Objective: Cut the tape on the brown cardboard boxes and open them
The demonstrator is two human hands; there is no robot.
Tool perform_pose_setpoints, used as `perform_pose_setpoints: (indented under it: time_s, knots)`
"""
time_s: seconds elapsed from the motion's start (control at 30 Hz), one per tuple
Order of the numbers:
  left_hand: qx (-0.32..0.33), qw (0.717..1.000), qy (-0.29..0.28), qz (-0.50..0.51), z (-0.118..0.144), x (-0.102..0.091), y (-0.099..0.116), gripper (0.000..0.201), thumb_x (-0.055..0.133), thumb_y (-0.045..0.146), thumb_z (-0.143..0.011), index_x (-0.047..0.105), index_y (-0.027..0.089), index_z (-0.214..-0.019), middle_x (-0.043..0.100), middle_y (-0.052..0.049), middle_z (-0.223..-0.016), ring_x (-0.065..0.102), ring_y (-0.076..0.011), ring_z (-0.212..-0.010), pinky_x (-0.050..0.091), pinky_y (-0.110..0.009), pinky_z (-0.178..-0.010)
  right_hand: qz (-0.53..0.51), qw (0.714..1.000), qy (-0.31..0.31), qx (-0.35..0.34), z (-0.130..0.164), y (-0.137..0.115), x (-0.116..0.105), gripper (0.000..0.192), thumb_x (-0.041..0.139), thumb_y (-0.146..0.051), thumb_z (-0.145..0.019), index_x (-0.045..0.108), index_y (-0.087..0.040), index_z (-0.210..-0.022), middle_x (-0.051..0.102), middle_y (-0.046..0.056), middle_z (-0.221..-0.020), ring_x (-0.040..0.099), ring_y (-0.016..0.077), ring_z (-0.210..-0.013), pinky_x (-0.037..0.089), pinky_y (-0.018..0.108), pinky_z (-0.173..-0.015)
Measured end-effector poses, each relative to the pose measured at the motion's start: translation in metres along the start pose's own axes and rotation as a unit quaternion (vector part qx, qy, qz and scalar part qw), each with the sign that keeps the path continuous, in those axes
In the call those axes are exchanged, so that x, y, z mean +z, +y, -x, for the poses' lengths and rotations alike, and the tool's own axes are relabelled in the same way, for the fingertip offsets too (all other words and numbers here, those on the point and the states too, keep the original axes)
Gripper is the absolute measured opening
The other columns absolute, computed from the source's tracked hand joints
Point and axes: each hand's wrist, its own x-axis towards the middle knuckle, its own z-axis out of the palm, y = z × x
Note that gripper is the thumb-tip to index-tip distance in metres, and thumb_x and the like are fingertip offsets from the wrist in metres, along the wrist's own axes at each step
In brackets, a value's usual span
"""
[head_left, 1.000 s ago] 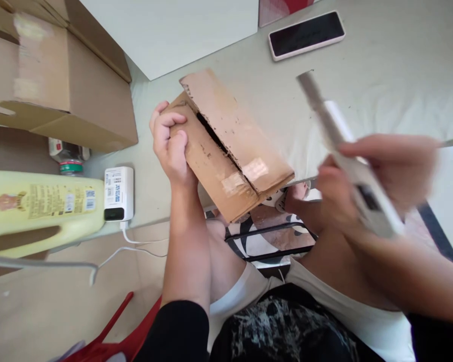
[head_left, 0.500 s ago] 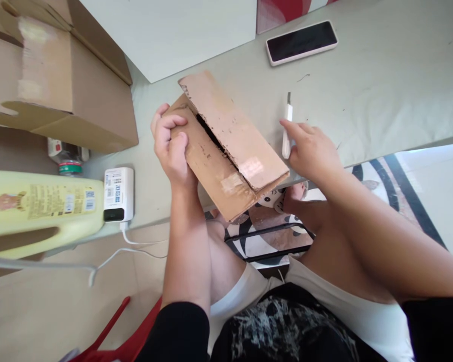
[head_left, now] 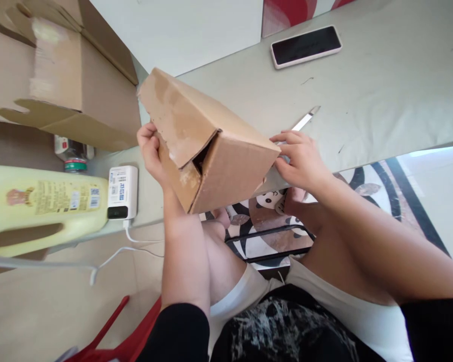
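the left hand [head_left: 151, 153] grips the box [head_left: 207, 143] at its left side, fingers curled round the edge, and holds it tilted above the table's [head_left: 381, 95] near edge. the right hand [head_left: 302, 161] presses its fingers on the box's right corner. a knife [head_left: 304, 120] lies just behind that hand; a phone [head_left: 305, 46] lies farther back.

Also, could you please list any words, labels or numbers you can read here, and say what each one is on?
None reads clearly.
Yellow bottle: label with a red emblem, barcode and QR code, print too small to read.
White charger: blue-and-black label, characters blurred.
Cardboard box in both hands: no print visible.
Phone: screen dark.
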Motion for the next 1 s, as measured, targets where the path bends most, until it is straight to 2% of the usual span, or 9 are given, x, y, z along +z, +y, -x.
perform_pose_setpoints:
  time_s: [0.1,0.13,0.23,0.3,0.43,0.53,0.73,0.87,1.0]
  knots:
    - [0.020,1.000,0.000,-0.008,0.004,0.001,-0.007,0.003,0.052,0.023,-0.087,0.054,0.023,-0.086,0.063,-0.003,-0.091,0.061,-0.0187,-0.103,0.051,-0.029,-0.090,-0.089,0.996,-0.017,-0.019,-0.003,-0.005,-0.004,0.028,0.048,-0.015,-0.078,0.073,-0.022,-0.086,0.075,0.008,-0.110,0.067,0.0309,-0.110,0.054,0.050,-0.095]
    - [-0.001,1.000,-0.019,-0.005,0.006,0.003,-0.009,0.005,0.053,0.025,-0.087,0.057,0.023,-0.086,0.064,-0.003,-0.093,0.063,-0.0197,-0.103,0.053,-0.030,-0.089,-0.110,0.994,-0.017,-0.015,-0.003,-0.007,-0.007,0.030,0.046,-0.014,-0.078,0.073,-0.023,-0.088,0.075,0.008,-0.108,0.068,0.0291,-0.108,0.055,0.048,-0.094]
    - [-0.079,0.994,-0.070,0.026,0.013,0.009,-0.012,0.028,0.047,0.045,-0.091,0.061,0.020,-0.086,0.066,-0.007,-0.093,0.067,-0.0245,-0.103,0.056,-0.035,-0.088,-0.156,0.987,-0.005,0.025,-0.004,-0.010,-0.015,0.035,0.045,-0.013,-0.076,0.073,-0.022,-0.096,0.076,0.006,-0.110,0.068,0.0282,-0.110,0.054,0.048,-0.096]
    - [-0.094,0.991,-0.091,0.037,0.015,0.012,-0.010,0.040,0.043,0.055,-0.091,0.061,0.020,-0.087,0.066,-0.008,-0.091,0.068,-0.0269,-0.104,0.056,-0.037,-0.089,-0.197,0.978,0.004,0.068,-0.003,-0.010,-0.018,0.037,0.046,-0.013,-0.076,0.070,-0.023,-0.102,0.076,0.005,-0.114,0.068,0.0277,-0.111,0.054,0.049,-0.098]
    - [-0.076,0.988,-0.131,0.036,0.015,0.016,-0.004,0.033,0.052,0.054,-0.084,0.058,0.022,-0.080,0.066,-0.007,-0.087,0.067,-0.0266,-0.105,0.055,-0.036,-0.089,-0.287,0.945,0.001,0.155,0.000,-0.005,-0.017,0.032,0.050,-0.018,-0.085,0.062,-0.028,-0.113,0.076,0.000,-0.102,0.071,0.0229,-0.094,0.058,0.044,-0.088]
    - [-0.067,0.987,-0.138,0.048,0.014,0.015,0.001,0.028,0.054,0.050,-0.080,0.054,0.023,-0.074,0.064,-0.007,-0.085,0.066,-0.0275,-0.105,0.053,-0.039,-0.093,-0.332,0.925,-0.005,0.184,0.001,0.000,-0.012,0.029,0.054,-0.028,-0.089,0.059,-0.031,-0.118,0.073,-0.002,-0.091,0.070,0.0211,-0.083,0.059,0.044,-0.082]
    - [-0.043,0.983,-0.127,0.125,0.012,0.006,0.011,0.028,0.052,0.047,-0.077,0.063,0.022,-0.071,0.070,-0.008,-0.089,0.067,-0.0276,-0.103,0.048,-0.043,-0.107,-0.471,0.855,0.183,0.118,-0.003,0.002,-0.010,0.040,0.063,-0.053,-0.080,0.057,-0.030,-0.112,0.072,0.001,-0.107,0.069,0.0251,-0.110,0.055,0.050,-0.102]
    - [-0.060,0.976,-0.166,0.130,0.017,0.004,0.012,0.030,0.056,0.049,-0.076,0.067,0.021,-0.073,0.074,-0.009,-0.097,0.063,-0.0318,-0.121,0.049,-0.046,-0.110,-0.465,0.863,0.156,0.119,0.002,0.004,-0.004,0.047,0.066,-0.065,-0.080,0.065,-0.034,-0.115,0.071,0.001,-0.126,0.062,0.0285,-0.130,0.051,0.053,-0.112]
    - [-0.088,0.982,-0.127,0.111,0.021,0.006,0.007,0.024,0.064,0.043,-0.076,0.071,0.020,-0.079,0.076,-0.008,-0.100,0.056,-0.0295,-0.135,0.049,-0.041,-0.114,-0.420,0.885,0.142,0.144,0.013,0.011,0.013,0.038,0.064,-0.066,-0.085,0.071,-0.036,-0.108,0.076,0.000,-0.115,0.067,0.0279,-0.125,0.052,0.052,-0.113]
